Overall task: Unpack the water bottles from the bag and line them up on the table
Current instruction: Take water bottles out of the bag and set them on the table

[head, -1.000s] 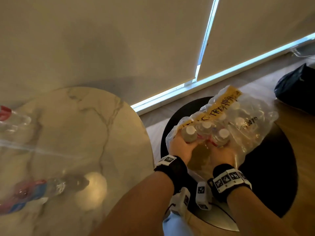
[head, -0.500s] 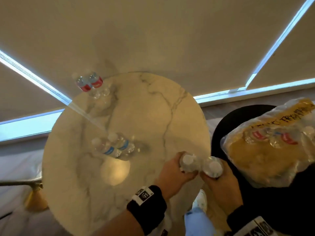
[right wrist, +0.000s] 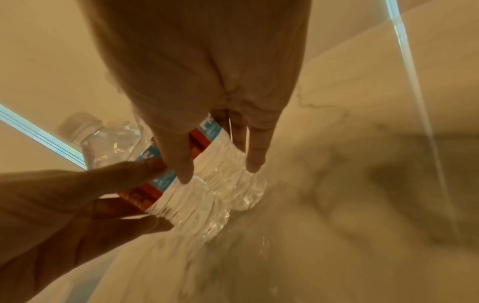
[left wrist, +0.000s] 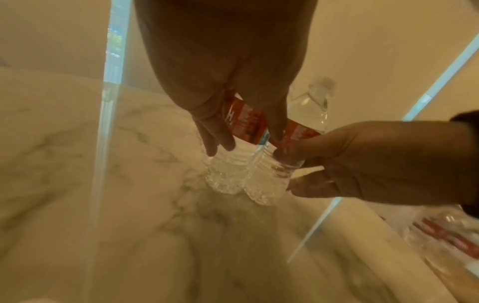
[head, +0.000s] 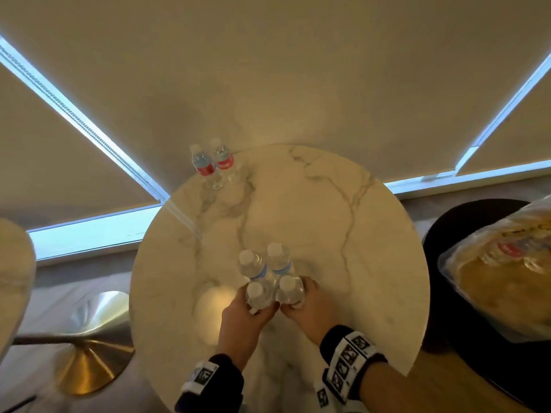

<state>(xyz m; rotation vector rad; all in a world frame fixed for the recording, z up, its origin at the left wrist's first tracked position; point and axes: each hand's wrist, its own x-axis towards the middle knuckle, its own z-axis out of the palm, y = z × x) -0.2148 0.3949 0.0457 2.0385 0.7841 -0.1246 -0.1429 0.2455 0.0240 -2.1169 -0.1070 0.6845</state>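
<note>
Over the marble table [head: 328, 204], each hand grips one upright bottle, left hand [head: 244, 320], right hand [head: 313, 314]

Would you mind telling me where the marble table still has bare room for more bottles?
The marble table is bare across its right half, up to the edge nearest the bag, and in the middle between the far pair of bottles and the near pair. It is crowded at the near centre, where both hands hold bottles.

Bare round marble tabletop [head: 313, 210] spreads across the frame's centre and right; two upright clear plastic bottles [head: 265, 263] block the way just above the hands, another red-labelled pair [head: 213, 162] at the upper-left rim.
</note>
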